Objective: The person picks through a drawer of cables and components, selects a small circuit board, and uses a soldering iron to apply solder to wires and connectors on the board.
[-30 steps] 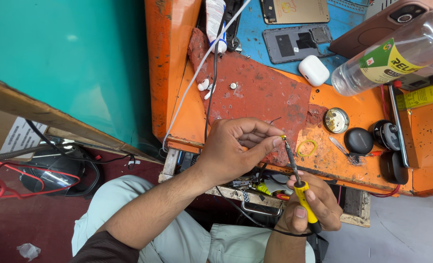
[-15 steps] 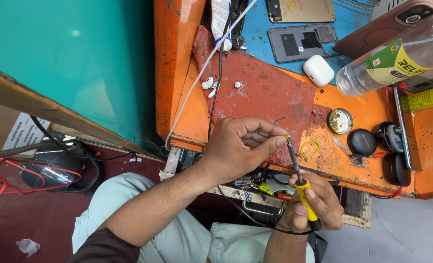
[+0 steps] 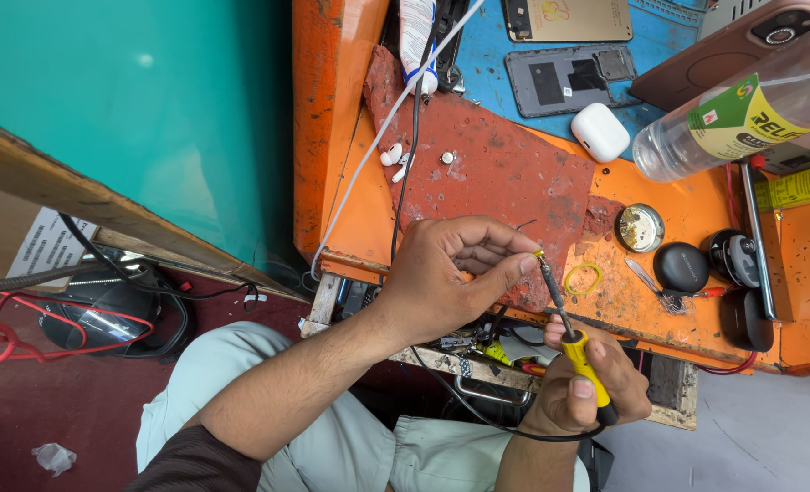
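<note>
A tiny part, too small to identify, sat pinched in the left hand [image 3: 451, 282] above the red mat [image 3: 505, 173] on the orange surface [image 3: 697, 264]. The right hand [image 3: 587, 392] gripped the yellow-handled soldering iron [image 3: 569, 333] — tip touching it. Steady wrists and a brief touch seemed best — fingertips [image 3: 525, 264] were close.

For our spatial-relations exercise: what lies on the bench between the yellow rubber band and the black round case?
In the head view, between the yellow rubber band and the black round case lie metal tweezers, slanting across the orange bench. Nothing else lies in that stretch.
</note>
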